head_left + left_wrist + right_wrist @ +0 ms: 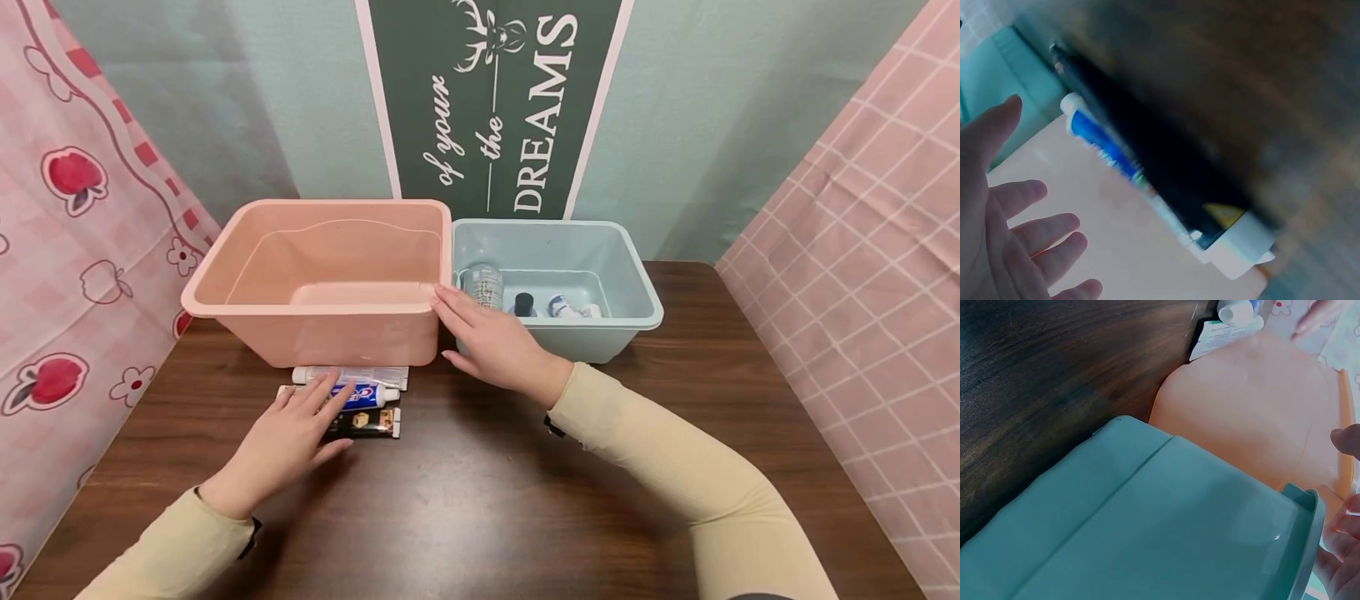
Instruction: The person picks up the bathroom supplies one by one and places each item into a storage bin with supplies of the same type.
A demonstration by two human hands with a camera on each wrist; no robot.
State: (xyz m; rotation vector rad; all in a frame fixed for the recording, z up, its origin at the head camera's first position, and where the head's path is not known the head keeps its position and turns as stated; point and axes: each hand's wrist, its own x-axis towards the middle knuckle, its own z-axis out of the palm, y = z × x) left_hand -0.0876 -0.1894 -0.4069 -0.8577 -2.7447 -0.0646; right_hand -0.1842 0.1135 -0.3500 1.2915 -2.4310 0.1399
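Observation:
My left hand (288, 433) hovers with fingers stretched over three tubes lying side by side in front of the peach bin (337, 337). They are a whitish tube (386, 377) at the back, a blue toothpaste tube (366, 396) in the middle and a black tube (367, 423) in front. Seen from the left wrist, the fingers are apart from the black tube (1141, 144) and hold nothing. My right hand (498, 346), fingers extended, has its fingertips at the peach bin's front right corner. In the right wrist view its fingers (1338, 544) are beside the blue bin's rim.
The light blue bin (555, 340) stands right against the peach bin. Inside it are a clear bottle (483, 285), a black-capped bottle (523, 304) and small white containers (564, 307). Both bins are at the back of the dark wooden table (465, 517), before a green cloth (300, 100).

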